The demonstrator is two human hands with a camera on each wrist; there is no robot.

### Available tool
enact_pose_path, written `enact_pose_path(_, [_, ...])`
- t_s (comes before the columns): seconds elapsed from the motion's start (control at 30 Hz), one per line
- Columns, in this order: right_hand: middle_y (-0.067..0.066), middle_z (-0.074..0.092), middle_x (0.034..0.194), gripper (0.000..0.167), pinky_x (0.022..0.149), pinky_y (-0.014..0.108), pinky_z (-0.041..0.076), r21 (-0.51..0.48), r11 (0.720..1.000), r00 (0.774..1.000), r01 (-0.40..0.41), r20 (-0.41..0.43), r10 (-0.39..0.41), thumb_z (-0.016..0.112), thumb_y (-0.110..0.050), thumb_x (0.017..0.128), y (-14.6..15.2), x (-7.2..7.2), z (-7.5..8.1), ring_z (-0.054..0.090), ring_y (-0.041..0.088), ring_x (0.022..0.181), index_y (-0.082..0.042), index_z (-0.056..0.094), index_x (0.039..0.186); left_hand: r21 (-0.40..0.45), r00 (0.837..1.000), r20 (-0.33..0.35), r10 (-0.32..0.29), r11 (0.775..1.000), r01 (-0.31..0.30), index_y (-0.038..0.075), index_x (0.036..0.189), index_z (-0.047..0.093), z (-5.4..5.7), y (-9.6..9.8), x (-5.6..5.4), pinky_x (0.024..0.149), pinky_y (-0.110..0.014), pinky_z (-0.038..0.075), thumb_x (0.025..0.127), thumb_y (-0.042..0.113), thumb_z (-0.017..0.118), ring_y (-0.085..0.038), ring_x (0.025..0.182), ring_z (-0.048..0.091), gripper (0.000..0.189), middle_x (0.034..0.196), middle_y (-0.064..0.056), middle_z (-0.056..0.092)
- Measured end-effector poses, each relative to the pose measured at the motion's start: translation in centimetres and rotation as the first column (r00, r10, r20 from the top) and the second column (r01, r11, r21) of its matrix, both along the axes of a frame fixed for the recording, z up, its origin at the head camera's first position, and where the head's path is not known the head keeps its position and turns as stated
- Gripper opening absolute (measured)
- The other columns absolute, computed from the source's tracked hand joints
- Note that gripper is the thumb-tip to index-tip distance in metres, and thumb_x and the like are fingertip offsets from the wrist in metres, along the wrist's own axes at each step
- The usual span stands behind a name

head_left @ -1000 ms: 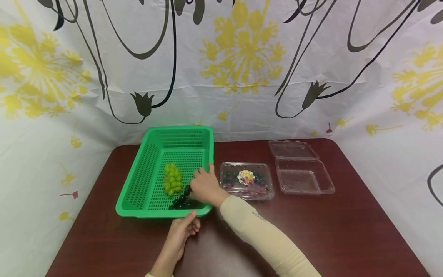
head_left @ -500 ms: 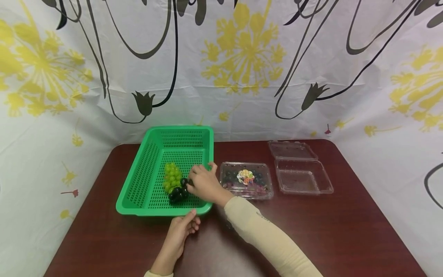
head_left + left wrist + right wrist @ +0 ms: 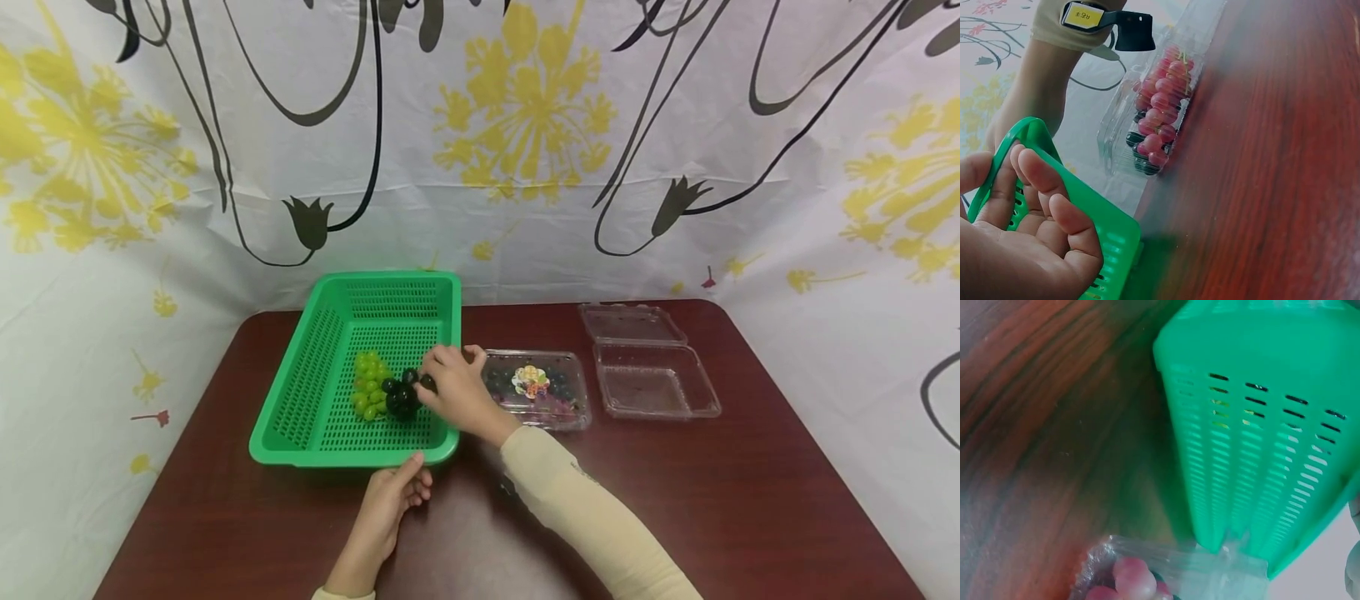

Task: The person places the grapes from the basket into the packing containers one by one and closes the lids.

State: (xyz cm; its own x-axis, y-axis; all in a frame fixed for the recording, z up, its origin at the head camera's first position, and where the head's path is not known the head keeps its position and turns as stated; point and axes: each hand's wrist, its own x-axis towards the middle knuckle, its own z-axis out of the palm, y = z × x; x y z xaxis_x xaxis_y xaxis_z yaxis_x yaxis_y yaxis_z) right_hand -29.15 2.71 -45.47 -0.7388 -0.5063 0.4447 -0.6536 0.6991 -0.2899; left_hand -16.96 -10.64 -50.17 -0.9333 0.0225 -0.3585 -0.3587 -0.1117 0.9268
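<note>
Black grapes just shifted up-frame, so they're alongside the green grapes; your right hand is probably pinching them, left hand gripping the green basket.

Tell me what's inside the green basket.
Inside the green basket are green grapes and, just right of them, dark grapes. The right hand at the dark grapes covers some of them and part of the basket's right side; what lies beneath cannot be seen.

White flower-print cloth behind and beside reddish-brown table.
</note>
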Motion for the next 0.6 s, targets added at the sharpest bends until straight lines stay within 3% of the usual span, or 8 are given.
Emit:
enact_pose_path(0.17, [0.004, 0.058, 0.11, 0.013, 0.096, 0.054, 0.023, -0.128, 0.992, 1.0, -0.017, -0.017, 0.015, 0.069, -0.021, 0.088, 1.0, -0.1, 1.1, 0.052, 0.022, 0.102, -0.01, 0.065, 0.093, 0.004, 1.0, 0.008, -0.004, 1.0, 0.004, 0.008, 0.074, 0.064, 0.1, 0.0, 0.1, 0.064, -0.027, 0.046, 0.097, 0.039, 0.055, -0.012, 0.065, 0.055, 0.04, 0.068, 0.003, 0.06])
enact_pose_path(0.43, [0.009, 0.057, 0.107, 0.009, 0.093, 0.056, 0.02, -0.299, 0.953, 0.998, -0.052, -0.056, 0.037, 0.069, -0.012, 0.087, 3.3, -0.1, 3.6, 0.05, 0.024, 0.097, -0.006, 0.064, 0.089, 0.025, 1.0, -0.006, 0.014, 1.0, -0.014, 0.009, 0.071, 0.063, 0.3, 0.3, 0.1, 0.064, -0.026, 0.046, 0.096, 0.038, 0.056, -0.011, 0.063, 0.054, 0.039, 0.066, 0.003, 0.059])
enact_pose_path(0.6, [0.009, 0.056, 0.105, 0.008, 0.091, 0.056, 0.017, -0.385, 0.922, 0.999, -0.035, -0.021, 0.029, 0.068, -0.01, 0.088, 5.1, 0.2, 4.2, 0.05, 0.025, 0.096, -0.005, 0.063, 0.086, 0.015, 1.0, -0.003, 0.009, 1.0, -0.009, 0.009, 0.071, 0.063, 0.2, 0.2, 0.2, 0.064, -0.026, 0.046, 0.097, 0.039, 0.055, -0.011, 0.063, 0.054, 0.041, 0.067, 0.003, 0.059])
